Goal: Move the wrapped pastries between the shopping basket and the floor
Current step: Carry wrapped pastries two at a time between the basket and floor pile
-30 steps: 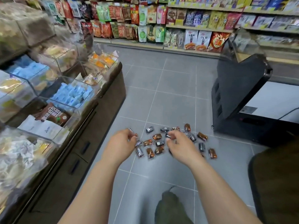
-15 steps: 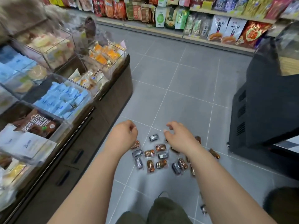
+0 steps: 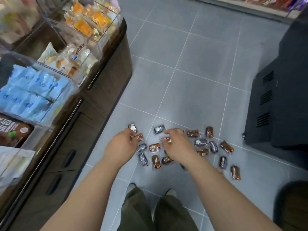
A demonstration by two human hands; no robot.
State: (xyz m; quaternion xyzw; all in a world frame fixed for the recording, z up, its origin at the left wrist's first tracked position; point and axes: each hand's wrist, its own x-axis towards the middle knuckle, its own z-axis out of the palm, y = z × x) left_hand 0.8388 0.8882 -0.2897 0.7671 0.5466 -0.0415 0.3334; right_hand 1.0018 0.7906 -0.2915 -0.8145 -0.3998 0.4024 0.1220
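Grey tiled floor (image 3: 191,90) carried scattered wrapped pastries (image 3: 155,147); the left hand (image 3: 122,146) pinched an orange pastry (image 3: 139,136), the right hand (image 3: 177,147) gripped a second pastry (image 3: 167,140).

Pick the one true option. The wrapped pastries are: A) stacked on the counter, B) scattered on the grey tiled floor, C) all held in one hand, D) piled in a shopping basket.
B: the wrapped pastries lie spread singly over the grey tiled floor, around the left hand and the right hand.
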